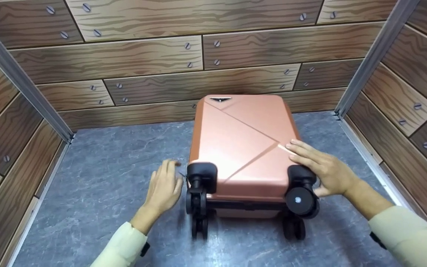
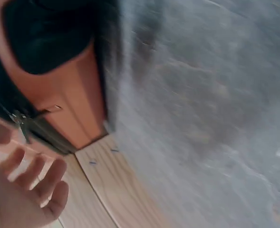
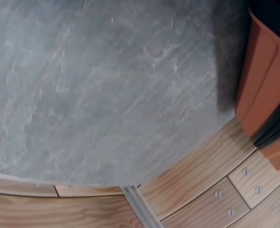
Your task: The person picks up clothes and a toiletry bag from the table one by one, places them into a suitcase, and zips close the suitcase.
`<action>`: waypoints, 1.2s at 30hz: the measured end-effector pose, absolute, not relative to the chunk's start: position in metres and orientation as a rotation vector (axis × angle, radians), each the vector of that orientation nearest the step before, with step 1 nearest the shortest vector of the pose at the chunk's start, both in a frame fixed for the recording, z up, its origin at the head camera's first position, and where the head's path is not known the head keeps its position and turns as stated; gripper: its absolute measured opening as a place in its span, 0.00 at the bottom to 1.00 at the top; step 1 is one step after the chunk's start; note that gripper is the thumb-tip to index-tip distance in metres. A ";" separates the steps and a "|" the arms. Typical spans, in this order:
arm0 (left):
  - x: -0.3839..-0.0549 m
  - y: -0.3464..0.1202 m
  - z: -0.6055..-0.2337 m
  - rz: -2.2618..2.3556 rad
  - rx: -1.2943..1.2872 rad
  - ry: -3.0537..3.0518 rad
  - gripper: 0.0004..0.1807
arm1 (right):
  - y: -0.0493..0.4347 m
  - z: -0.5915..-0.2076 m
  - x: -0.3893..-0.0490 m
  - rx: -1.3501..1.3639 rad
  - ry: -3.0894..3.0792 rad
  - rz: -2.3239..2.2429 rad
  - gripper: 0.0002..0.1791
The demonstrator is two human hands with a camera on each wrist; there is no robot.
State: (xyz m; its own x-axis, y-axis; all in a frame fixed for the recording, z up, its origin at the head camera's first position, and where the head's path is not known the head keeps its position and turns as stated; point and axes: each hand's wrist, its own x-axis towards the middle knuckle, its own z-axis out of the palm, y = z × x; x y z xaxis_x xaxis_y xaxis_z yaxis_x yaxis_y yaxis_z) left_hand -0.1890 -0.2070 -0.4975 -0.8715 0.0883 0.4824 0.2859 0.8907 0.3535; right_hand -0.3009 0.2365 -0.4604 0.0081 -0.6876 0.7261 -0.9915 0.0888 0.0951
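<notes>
A rose-pink hard-shell suitcase (image 1: 243, 133) lies flat on the floor, its black wheels (image 1: 299, 200) facing me. On the shell near its right wheel end rests my right hand (image 1: 328, 170), fingers extended and thumb down at the side. My left hand (image 1: 164, 187) is just off the suitcase's left side with loosely bent fingers. In the left wrist view, metal zipper pulls (image 2: 23, 124) hang from the dark zipper close to that hand (image 2: 23, 197); no grip on them shows. The right wrist view shows the suitcase side (image 3: 263, 80), while the right hand is out of frame.
Wood-patterned panels (image 1: 154, 55) wall in the back and both sides. Metal strips run up the corners, such as the right corner post (image 1: 371, 55). Grey marbled flooring (image 1: 124, 148) extends around the suitcase.
</notes>
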 end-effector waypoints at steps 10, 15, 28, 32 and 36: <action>-0.192 -0.171 -0.455 -0.800 -0.698 -2.303 0.33 | 0.257 -0.449 -0.321 1.622 -2.064 0.337 0.50; -0.199 -0.157 -0.449 -0.682 -0.791 -2.595 0.46 | 0.264 -0.443 -0.321 1.543 -2.158 0.256 0.41; -0.250 -0.149 -0.458 -0.589 -0.701 -2.615 0.51 | 0.253 -0.444 -0.329 1.016 -2.573 0.441 0.49; -0.256 -0.152 -0.464 -0.617 -0.673 -2.592 0.50 | 0.246 -0.447 -0.335 0.984 -2.617 0.483 0.49; -0.255 -0.150 -0.473 -0.636 -0.660 -2.585 0.50 | 0.245 -0.453 -0.336 0.974 -2.641 0.533 0.49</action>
